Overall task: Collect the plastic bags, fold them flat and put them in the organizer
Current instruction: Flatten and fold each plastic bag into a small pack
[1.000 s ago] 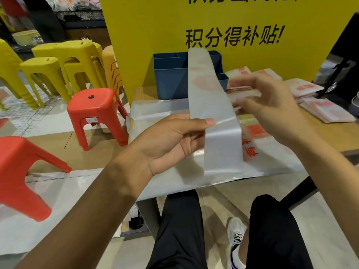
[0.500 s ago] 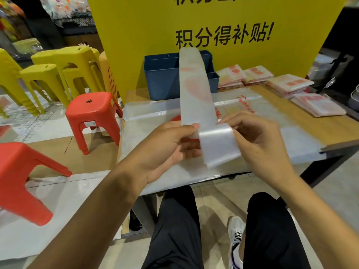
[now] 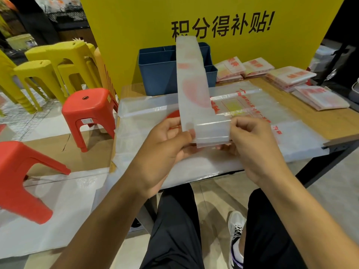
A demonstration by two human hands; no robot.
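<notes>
A translucent plastic bag (image 3: 194,84) with faint red print, folded into a long narrow strip, stands up in front of me. Its lower end (image 3: 211,133) is folded over sideways. My left hand (image 3: 165,144) pinches the strip's left edge at the fold with thumb on top. My right hand (image 3: 250,144) pinches the folded end from the right. Both hold it just above a pile of flat unfolded bags (image 3: 252,117) on the wooden table (image 3: 320,117). The blue organizer (image 3: 159,74) stands behind the strip at the table's back.
Several stacks of folded bags (image 3: 291,78) lie at the table's right back. A yellow sign (image 3: 136,26) rises behind the organizer. Red stools (image 3: 89,111) and yellow stools (image 3: 48,65) stand on the left. More plastic sheets (image 3: 58,210) hang off the table's left side.
My right hand came down from the strip's middle to its lower end and folded that end over sideways. The left hand kept its pinch at the fold.
</notes>
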